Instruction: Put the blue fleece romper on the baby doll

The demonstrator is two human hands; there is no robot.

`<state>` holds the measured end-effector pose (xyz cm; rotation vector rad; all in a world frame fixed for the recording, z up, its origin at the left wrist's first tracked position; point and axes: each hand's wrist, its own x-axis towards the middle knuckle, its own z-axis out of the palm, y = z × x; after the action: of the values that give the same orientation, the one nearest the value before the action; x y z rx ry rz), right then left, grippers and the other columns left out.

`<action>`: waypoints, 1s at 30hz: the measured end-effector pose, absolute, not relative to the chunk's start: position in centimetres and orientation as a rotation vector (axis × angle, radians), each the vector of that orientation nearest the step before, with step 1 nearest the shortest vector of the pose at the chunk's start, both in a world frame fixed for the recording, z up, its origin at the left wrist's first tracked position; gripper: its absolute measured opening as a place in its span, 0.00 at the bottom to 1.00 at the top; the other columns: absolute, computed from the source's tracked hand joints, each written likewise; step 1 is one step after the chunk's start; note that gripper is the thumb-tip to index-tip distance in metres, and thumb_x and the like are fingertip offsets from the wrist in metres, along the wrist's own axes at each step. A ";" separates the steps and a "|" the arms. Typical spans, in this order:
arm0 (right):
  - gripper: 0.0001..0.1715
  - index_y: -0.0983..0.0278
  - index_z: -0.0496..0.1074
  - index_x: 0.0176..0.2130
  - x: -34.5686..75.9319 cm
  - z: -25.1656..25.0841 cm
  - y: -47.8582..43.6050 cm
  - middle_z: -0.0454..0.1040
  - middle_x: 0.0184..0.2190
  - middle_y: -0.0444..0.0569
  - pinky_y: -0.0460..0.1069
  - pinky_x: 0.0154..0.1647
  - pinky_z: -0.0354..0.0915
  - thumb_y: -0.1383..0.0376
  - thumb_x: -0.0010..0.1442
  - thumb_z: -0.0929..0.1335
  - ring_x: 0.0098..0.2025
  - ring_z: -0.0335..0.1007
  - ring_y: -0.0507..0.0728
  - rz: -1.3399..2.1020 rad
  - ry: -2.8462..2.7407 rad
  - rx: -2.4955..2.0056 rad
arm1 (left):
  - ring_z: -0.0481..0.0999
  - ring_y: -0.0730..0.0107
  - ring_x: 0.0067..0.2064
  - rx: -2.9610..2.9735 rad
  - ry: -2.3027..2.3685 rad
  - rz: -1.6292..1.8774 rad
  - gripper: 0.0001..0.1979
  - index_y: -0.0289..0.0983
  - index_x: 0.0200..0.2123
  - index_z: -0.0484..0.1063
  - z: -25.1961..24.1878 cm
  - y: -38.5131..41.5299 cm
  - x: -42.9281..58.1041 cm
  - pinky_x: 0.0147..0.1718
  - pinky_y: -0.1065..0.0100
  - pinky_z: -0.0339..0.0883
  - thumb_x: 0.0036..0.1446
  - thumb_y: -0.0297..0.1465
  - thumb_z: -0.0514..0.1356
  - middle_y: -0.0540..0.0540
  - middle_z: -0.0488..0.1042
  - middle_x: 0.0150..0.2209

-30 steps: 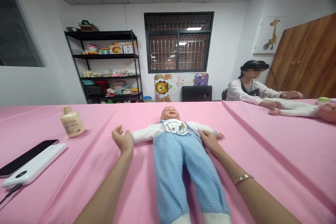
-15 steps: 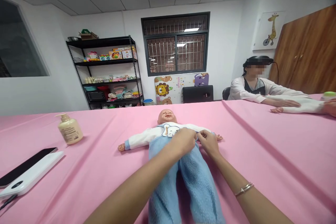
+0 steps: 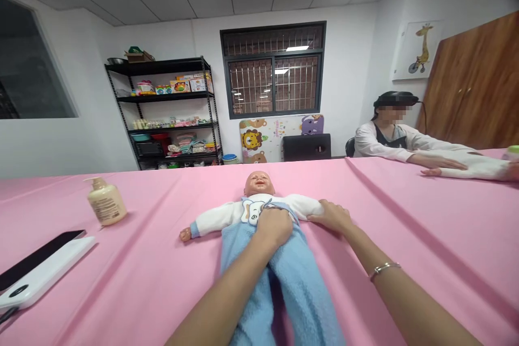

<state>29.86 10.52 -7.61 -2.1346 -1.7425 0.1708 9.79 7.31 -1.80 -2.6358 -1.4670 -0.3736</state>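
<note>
Doll (image 3: 247,216) on its back, mid-desk: head toward far edge, legs toward near edge, arms out. Blue fleece overalls (image 3: 298,286) cover legs and belly.

Left hand (image 3: 274,228) palm down on overalls, just under elephant bib (image 3: 252,212). Fingers mostly hidden, so pinch on fleece: cannot tell. Right hand (image 3: 331,217) open and flat on pink cloth (image 3: 413,248), fingertips (image 3: 320,207) against white sleeve (image 3: 302,205) on the right side of the doll. Bangle (image 3: 384,270) on that wrist. Hands well apart, not pressed together. Other doll hand (image 3: 185,234) free on cloth.

Handling note: flat palm spreads load on soft fleece better than fingertips. Even, light pressure looks best here, with the right hand kept flat so the sleeve does not drag.

Near-left corner of desk: phone (image 3: 36,262) lying on white power bank (image 3: 44,281). Farther along left side: pump bottle (image 3: 106,203), upright, cream-coloured.

Far-right end: co-worker (image 3: 385,138) in head-worn camera, seated, arm reaching along desk, hand (image 3: 440,162) flat beside second doll (image 3: 474,168) in white. Another hand (image 3: 513,171) cut off at right edge, owner out of view.

Beyond desk: black metal shelf (image 3: 162,113) with toys and boxes, barred window (image 3: 272,70), giraffe poster (image 3: 418,50), wooden wardrobe (image 3: 474,86).
</note>
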 end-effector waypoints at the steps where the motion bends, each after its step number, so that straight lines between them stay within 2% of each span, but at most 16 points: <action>1: 0.33 0.65 0.65 0.44 30.0 -7.6 10.7 0.70 0.42 0.59 0.57 0.42 0.55 0.47 0.45 0.65 0.45 0.64 0.69 0.159 -1.767 -2.154 | 0.74 0.52 0.40 -2.625 -1.454 -0.392 0.18 0.27 0.35 0.74 -1.8 7.2 9.8 0.43 0.53 0.65 0.57 0.27 0.46 0.33 0.75 0.37; 5: 0.22 0.67 0.65 0.42 29.9 -7.7 10.3 0.70 0.37 0.58 0.56 0.44 0.53 0.60 0.46 0.64 0.44 0.64 0.67 -0.046 -1.810 -2.187 | 0.74 0.58 0.39 -2.579 -1.464 -0.553 0.15 0.33 0.36 0.73 -1.8 7.2 9.8 0.41 0.57 0.66 0.57 0.28 0.47 0.40 0.76 0.36; 8: 0.20 0.67 0.66 0.42 29.6 -7.4 9.7 0.69 0.37 0.57 0.58 0.50 0.49 0.67 0.47 0.64 0.47 0.61 0.67 -0.425 -1.698 -2.067 | 0.74 0.58 0.38 -2.564 -1.483 -0.616 0.14 0.34 0.37 0.72 -1.7 6.9 9.7 0.40 0.58 0.66 0.57 0.29 0.47 0.41 0.76 0.36; 11: 0.16 0.64 0.68 0.42 28.7 -6.4 9.3 0.63 0.48 0.58 0.64 0.56 0.40 0.68 0.52 0.62 0.58 0.47 0.70 -0.790 -1.342 -1.850 | 0.74 0.58 0.37 -2.564 -1.479 -0.663 0.14 0.34 0.37 0.71 -1.6 6.6 9.7 0.40 0.58 0.66 0.58 0.29 0.47 0.42 0.76 0.35; 13: 0.15 0.62 0.69 0.41 27.9 -6.0 9.3 0.53 0.56 0.57 0.67 0.56 0.38 0.67 0.52 0.63 0.61 0.39 0.72 -0.795 -1.158 -1.715 | 0.74 0.58 0.37 -2.560 -1.466 -0.692 0.13 0.33 0.36 0.71 -1.5 6.4 9.6 0.39 0.58 0.66 0.58 0.28 0.47 0.42 0.76 0.35; 15: 0.22 0.61 0.66 0.46 27.0 -5.9 9.4 0.42 0.60 0.58 0.67 0.55 0.45 0.65 0.49 0.66 0.61 0.41 0.72 -0.594 -1.089 -1.580 | 0.74 0.58 0.37 -2.549 -1.456 -0.723 0.13 0.33 0.36 0.70 -1.6 6.2 9.6 0.38 0.59 0.66 0.58 0.28 0.47 0.42 0.76 0.35; 17: 0.36 0.62 0.57 0.55 26.0 -5.8 9.3 0.39 0.60 0.59 0.62 0.52 0.56 0.64 0.46 0.68 0.61 0.43 0.70 -0.307 -1.087 -1.429 | 0.74 0.58 0.37 -2.539 -1.457 -0.747 0.12 0.33 0.36 0.70 -1.6 6.2 9.6 0.39 0.59 0.66 0.58 0.28 0.47 0.41 0.75 0.36; 20: 0.51 0.62 0.38 0.62 24.7 -5.3 8.7 0.42 0.61 0.62 0.56 0.46 0.65 0.61 0.47 0.68 0.61 0.46 0.66 0.014 -1.094 -1.176 | 0.74 0.58 0.38 -2.538 -1.478 -0.744 0.11 0.33 0.38 0.69 -1.6 6.1 9.6 0.39 0.59 0.66 0.58 0.27 0.47 0.41 0.75 0.37; 22: 0.57 0.61 0.28 0.62 23.9 -4.7 8.1 0.46 0.61 0.62 0.54 0.42 0.68 0.59 0.49 0.68 0.56 0.57 0.63 0.141 -1.096 -1.049 | 0.74 0.58 0.38 -2.553 -1.484 -0.721 0.11 0.33 0.37 0.69 -1.6 6.2 9.6 0.39 0.60 0.66 0.58 0.27 0.47 0.41 0.75 0.36; 23: 0.57 0.60 0.26 0.62 23.6 -4.4 7.9 0.50 0.60 0.62 0.53 0.40 0.69 0.58 0.49 0.68 0.53 0.61 0.62 0.184 -1.100 -1.019 | 0.74 0.58 0.37 -2.569 -1.481 -0.712 0.12 0.33 0.37 0.69 -1.6 6.2 9.7 0.39 0.60 0.66 0.59 0.28 0.47 0.41 0.75 0.36; 24: 0.56 0.61 0.28 0.62 23.4 -4.3 7.7 0.54 0.58 0.62 0.53 0.40 0.69 0.57 0.50 0.68 0.51 0.64 0.61 0.208 -1.116 -1.015 | 0.74 0.59 0.37 -2.590 -1.472 -0.709 0.12 0.34 0.36 0.70 -1.7 6.3 9.7 0.39 0.60 0.65 0.59 0.28 0.47 0.41 0.75 0.35; 26: 0.49 0.63 0.40 0.62 23.1 -4.3 7.5 0.62 0.54 0.60 0.54 0.42 0.68 0.57 0.51 0.67 0.50 0.65 0.62 0.193 -1.198 -1.048 | 0.74 0.59 0.38 -2.641 -1.457 -0.728 0.12 0.34 0.34 0.70 -1.9 6.5 9.7 0.40 0.60 0.65 0.59 0.27 0.47 0.41 0.75 0.35; 28: 0.38 0.64 0.53 0.59 23.0 -4.7 7.7 0.65 0.53 0.58 0.55 0.46 0.66 0.58 0.52 0.66 0.52 0.64 0.62 0.144 -1.331 -1.073 | 0.73 0.61 0.39 -2.678 -1.463 -0.807 0.11 0.33 0.35 0.69 -2.2 6.7 9.8 0.41 0.62 0.65 0.59 0.24 0.47 0.41 0.74 0.35; 30: 0.31 0.63 0.58 0.56 23.1 -5.3 8.2 0.65 0.53 0.56 0.57 0.51 0.63 0.61 0.53 0.65 0.53 0.63 0.62 0.092 -1.458 -1.080 | 0.72 0.62 0.40 -2.672 -1.464 -0.979 0.11 0.33 0.36 0.69 -2.4 6.8 9.7 0.42 0.63 0.64 0.57 0.21 0.47 0.42 0.73 0.36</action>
<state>23.07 8.15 -5.26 -1.0799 -1.4575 0.0922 9.73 6.78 -2.44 -2.6719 -1.4638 -0.9793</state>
